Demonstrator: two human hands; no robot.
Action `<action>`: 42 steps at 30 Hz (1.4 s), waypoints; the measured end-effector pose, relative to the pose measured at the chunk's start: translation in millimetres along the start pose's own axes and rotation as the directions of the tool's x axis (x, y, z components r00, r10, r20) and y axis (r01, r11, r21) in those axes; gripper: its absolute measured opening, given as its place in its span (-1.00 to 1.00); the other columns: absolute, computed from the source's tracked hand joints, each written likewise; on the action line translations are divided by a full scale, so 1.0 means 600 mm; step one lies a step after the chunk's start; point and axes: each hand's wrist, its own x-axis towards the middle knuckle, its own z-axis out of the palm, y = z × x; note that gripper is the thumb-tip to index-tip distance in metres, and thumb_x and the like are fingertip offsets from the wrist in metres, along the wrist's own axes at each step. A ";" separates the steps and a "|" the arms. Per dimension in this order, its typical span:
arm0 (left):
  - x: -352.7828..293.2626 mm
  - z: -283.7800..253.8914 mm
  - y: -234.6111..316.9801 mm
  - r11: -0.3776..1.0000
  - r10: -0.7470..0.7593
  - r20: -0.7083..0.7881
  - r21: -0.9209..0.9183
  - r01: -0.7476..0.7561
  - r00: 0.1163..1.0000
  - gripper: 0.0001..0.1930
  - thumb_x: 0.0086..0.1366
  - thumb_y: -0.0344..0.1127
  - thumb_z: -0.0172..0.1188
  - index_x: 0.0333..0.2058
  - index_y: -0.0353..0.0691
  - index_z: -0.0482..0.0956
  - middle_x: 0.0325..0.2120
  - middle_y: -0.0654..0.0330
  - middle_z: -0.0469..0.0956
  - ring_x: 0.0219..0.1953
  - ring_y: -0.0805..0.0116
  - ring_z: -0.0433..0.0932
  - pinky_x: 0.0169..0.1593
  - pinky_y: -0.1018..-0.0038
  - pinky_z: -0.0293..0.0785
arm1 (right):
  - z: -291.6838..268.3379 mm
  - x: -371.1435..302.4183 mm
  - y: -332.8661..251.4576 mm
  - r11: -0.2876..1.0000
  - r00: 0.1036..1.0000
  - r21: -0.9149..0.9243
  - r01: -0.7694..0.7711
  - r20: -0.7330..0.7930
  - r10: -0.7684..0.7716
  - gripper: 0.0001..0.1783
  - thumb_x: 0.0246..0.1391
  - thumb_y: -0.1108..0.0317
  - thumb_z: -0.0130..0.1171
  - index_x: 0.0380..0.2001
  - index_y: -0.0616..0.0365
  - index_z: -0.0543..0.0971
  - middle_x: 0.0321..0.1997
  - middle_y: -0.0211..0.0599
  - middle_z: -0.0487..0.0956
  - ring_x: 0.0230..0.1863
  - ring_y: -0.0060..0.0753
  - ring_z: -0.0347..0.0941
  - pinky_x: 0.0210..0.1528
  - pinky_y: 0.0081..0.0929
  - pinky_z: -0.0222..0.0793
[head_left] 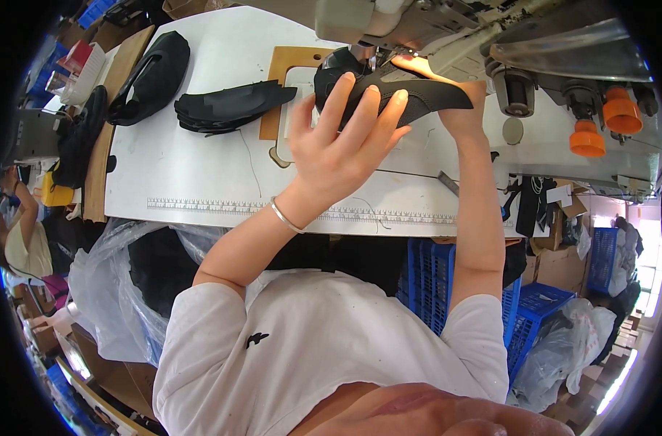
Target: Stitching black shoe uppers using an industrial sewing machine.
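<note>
A black shoe upper (425, 97) sits under the needle area of a sewing machine (378, 29). My left hand (338, 145) lies over its near left part, fingers spread and stretched, fingertips resting on the material. On the right, my right hand (464, 109) holds the upper from its far side; one lit finger runs along the far edge close to the needle, and the other fingers are hidden behind the material. Left of my left hand, a stack of flat black pieces (229, 105) lies on the white table (200, 163). Farther left rests another black shoe upper (153, 76).
A ruler strip (273, 211) runs along the table's near edge, with loose threads about. Orange knobs (586, 138) hang under the machine at right. Blue crates (429, 280) and plastic bags (113, 291) stand below the table. Another person (26, 232) is at far left.
</note>
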 end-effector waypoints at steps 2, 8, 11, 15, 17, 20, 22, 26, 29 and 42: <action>0.001 0.002 0.006 0.999 -0.044 0.016 0.004 0.044 0.999 -0.64 0.10 -0.06 0.48 -0.13 0.00 0.77 -0.08 0.32 0.53 0.04 0.16 0.59 -0.15 0.17 0.37 | 0.000 0.004 0.012 0.999 0.998 0.014 0.049 0.041 -0.050 -0.68 -0.12 0.46 0.42 -0.21 0.17 0.65 -0.23 -0.19 0.68 -0.20 -0.03 0.61 -0.12 -0.18 0.49; -0.005 0.006 0.009 0.999 -0.037 0.023 0.030 0.036 0.999 -0.64 0.13 -0.05 0.47 -0.12 -0.01 0.78 -0.05 0.35 0.53 0.08 0.11 0.58 -0.14 0.10 0.34 | -0.016 0.008 -0.003 0.986 0.995 0.139 -0.097 0.052 0.090 -0.67 -0.08 0.52 0.36 -0.16 0.17 0.64 -0.22 -0.24 0.70 -0.15 -0.17 0.63 -0.04 -0.28 0.51; -0.004 0.006 0.012 0.998 -0.046 0.017 0.041 0.045 0.999 -0.65 0.13 -0.05 0.46 -0.13 -0.02 0.78 -0.06 0.34 0.52 0.07 0.11 0.59 -0.15 0.10 0.34 | -0.018 0.009 -0.002 0.995 1.000 0.098 -0.011 -0.002 0.011 -0.60 -0.07 0.53 0.38 -0.09 0.17 0.62 -0.15 -0.26 0.67 -0.12 -0.25 0.60 -0.02 -0.34 0.51; 0.001 0.005 0.013 0.998 -0.038 0.023 0.054 0.037 0.999 -0.65 0.12 -0.04 0.46 -0.14 -0.02 0.78 -0.07 0.34 0.52 0.07 0.10 0.59 -0.15 0.10 0.34 | -0.022 0.004 0.017 0.985 1.000 0.173 0.024 0.004 -0.025 -0.56 -0.07 0.54 0.39 -0.05 0.17 0.60 -0.11 -0.26 0.64 -0.10 -0.27 0.57 -0.02 -0.38 0.49; 0.006 0.002 0.012 0.996 -0.035 0.054 0.084 0.030 0.998 -0.59 0.13 0.06 0.47 -0.12 -0.01 0.80 -0.09 0.41 0.56 0.11 0.16 0.54 -0.10 0.24 0.40 | -0.024 0.000 0.024 0.982 1.000 0.188 -0.009 0.029 0.004 -0.57 -0.08 0.54 0.39 -0.06 0.17 0.61 -0.11 -0.27 0.64 -0.10 -0.27 0.56 -0.02 -0.39 0.49; 0.004 0.011 0.011 0.998 -0.049 0.017 0.040 0.049 0.999 -0.66 0.13 -0.04 0.45 -0.14 -0.01 0.78 -0.08 0.35 0.52 0.06 0.10 0.59 -0.14 0.10 0.35 | -0.030 0.001 0.031 0.991 0.997 0.125 0.050 0.056 -0.057 -0.58 -0.07 0.54 0.38 -0.06 0.17 0.61 -0.12 -0.26 0.65 -0.11 -0.27 0.56 -0.03 -0.39 0.50; 0.003 0.011 0.008 0.998 -0.054 0.020 0.029 0.054 0.998 -0.65 0.12 -0.04 0.45 -0.14 -0.01 0.78 -0.08 0.36 0.52 0.07 0.10 0.58 -0.12 0.09 0.35 | -0.035 0.000 0.028 0.993 0.993 0.079 0.082 0.084 -0.089 -0.59 -0.05 0.53 0.37 -0.06 0.17 0.62 -0.13 -0.23 0.66 -0.11 -0.25 0.58 -0.04 -0.37 0.51; 0.005 0.001 0.003 0.997 -0.079 0.067 -0.019 0.080 0.995 -0.65 0.12 -0.05 0.45 -0.13 -0.01 0.78 -0.06 0.36 0.53 0.10 0.11 0.56 -0.02 0.00 0.36 | -0.040 -0.002 0.009 0.996 0.992 0.066 0.066 0.100 -0.073 -0.61 -0.05 0.51 0.37 -0.07 0.16 0.63 -0.13 -0.22 0.67 -0.10 -0.24 0.59 -0.03 -0.36 0.52; 0.010 -0.006 -0.008 0.995 -0.068 0.085 -0.065 0.074 0.994 -0.65 0.11 -0.08 0.44 -0.12 -0.03 0.78 -0.06 0.37 0.54 0.12 0.11 0.55 0.08 -0.09 0.36 | -0.044 -0.009 -0.001 0.999 0.982 -0.030 -0.037 0.185 0.042 -0.61 -0.06 0.49 0.39 -0.08 0.16 0.63 -0.11 -0.21 0.67 -0.09 -0.20 0.60 -0.02 -0.34 0.52; 0.034 -0.022 0.008 0.991 0.062 0.196 0.105 -0.084 0.979 -0.76 0.16 -0.38 0.28 -0.19 -0.29 0.72 -0.14 0.06 0.57 -0.02 0.01 0.59 0.05 0.23 0.59 | -0.045 -0.020 -0.035 0.984 0.974 -0.171 -0.043 0.213 0.079 -0.51 -0.10 0.48 0.38 0.01 -0.01 0.68 -0.09 -0.27 0.69 -0.10 -0.14 0.61 0.00 -0.27 0.53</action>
